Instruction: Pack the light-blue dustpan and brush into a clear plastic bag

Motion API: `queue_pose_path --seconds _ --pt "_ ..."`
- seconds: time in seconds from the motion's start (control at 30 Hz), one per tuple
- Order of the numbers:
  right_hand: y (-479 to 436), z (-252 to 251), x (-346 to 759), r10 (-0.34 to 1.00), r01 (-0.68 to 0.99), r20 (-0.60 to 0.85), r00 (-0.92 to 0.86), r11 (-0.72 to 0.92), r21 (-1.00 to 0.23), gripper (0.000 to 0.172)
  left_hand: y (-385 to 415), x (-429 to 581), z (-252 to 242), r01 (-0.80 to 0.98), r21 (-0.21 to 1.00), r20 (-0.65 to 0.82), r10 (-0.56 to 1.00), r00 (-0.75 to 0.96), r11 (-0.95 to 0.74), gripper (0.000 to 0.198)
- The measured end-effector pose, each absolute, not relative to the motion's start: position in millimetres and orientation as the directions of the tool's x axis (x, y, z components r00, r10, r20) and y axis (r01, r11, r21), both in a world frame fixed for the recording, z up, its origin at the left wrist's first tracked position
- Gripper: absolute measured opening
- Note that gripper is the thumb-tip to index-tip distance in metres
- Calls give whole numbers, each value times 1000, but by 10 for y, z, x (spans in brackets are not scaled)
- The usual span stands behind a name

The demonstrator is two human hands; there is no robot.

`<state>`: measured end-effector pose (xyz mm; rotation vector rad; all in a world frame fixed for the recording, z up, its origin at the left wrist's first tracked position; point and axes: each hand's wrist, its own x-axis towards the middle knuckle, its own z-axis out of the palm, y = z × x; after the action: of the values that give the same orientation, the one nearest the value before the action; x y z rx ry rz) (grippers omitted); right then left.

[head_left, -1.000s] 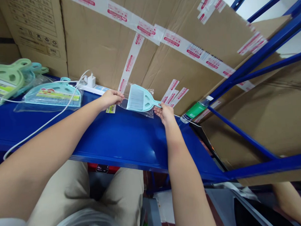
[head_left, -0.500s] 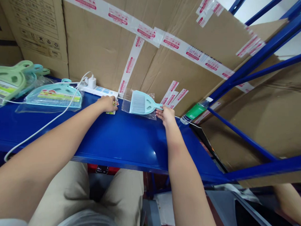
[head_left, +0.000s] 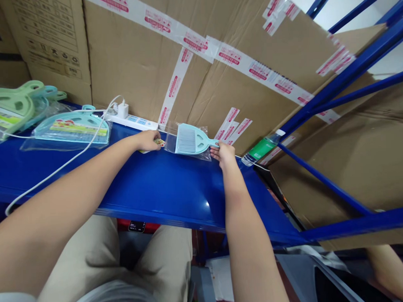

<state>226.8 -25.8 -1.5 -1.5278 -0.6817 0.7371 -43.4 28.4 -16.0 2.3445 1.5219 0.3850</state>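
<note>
The right hand (head_left: pixel 225 153) has its fingers closed on the handle of a light blue plastic dustpan (head_left: pixel 201 140). The dustpan is near the back of the shiny blue metal worktop (head_left: pixel 169 187), with pale brush bristles (head_left: pixel 187 140) in it and a clear plastic bag (head_left: pixel 170 144) around its edges. The left hand (head_left: pixel 149 141) has bent fingers over a small bright paper card (head_left: pixel 160 142); it hides most of the card, so I can't tell if it grips it. Behind that hand is a long white power strip (head_left: pixel 139 122). To its left lie a bagged blue dustpan (head_left: pixel 71 125) and a green plastic dustpan (head_left: pixel 13 101). Big brown cardboard boxes (head_left: pixel 132 61) make a wall behind. On the right, a clear bottle with a green label (head_left: pixel 262 148) leans by blue metal bars (head_left: pixel 321 182).
</note>
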Motion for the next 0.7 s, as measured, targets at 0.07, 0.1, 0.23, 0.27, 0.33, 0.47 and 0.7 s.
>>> queue_pose_path --seconds 0.07,0.1,0.23,0.27,0.33,0.47,0.7 --pt "-284 19 2264 735 -25 -100 671 -112 -993 22 286 -417 -174 862 369 67 935 348 -348 61" --pt "-298 35 2261 711 -37 -117 694 -127 -991 23 287 -406 -179 874 351 72 941 331 -335 60" --pt "-320 44 2275 682 -7 -113 723 -156 -988 22 296 -356 -202 887 328 61 944 323 -325 49" --pt "-316 32 2285 680 5 -110 725 -165 -986 22 299 -345 -207 885 332 59 943 327 -328 47" --pt "-301 0 2304 679 31 -101 727 -180 -983 21 303 -330 -216 877 343 61 940 336 -336 45" --pt "-270 -43 2305 690 46 -91 718 -178 -983 20 290 -328 -226 861 358 72 930 359 -360 40" --pt "-265 -45 2251 723 21 -100 684 -157 -987 19 268 -352 -236 832 414 123 929 350 -369 35"
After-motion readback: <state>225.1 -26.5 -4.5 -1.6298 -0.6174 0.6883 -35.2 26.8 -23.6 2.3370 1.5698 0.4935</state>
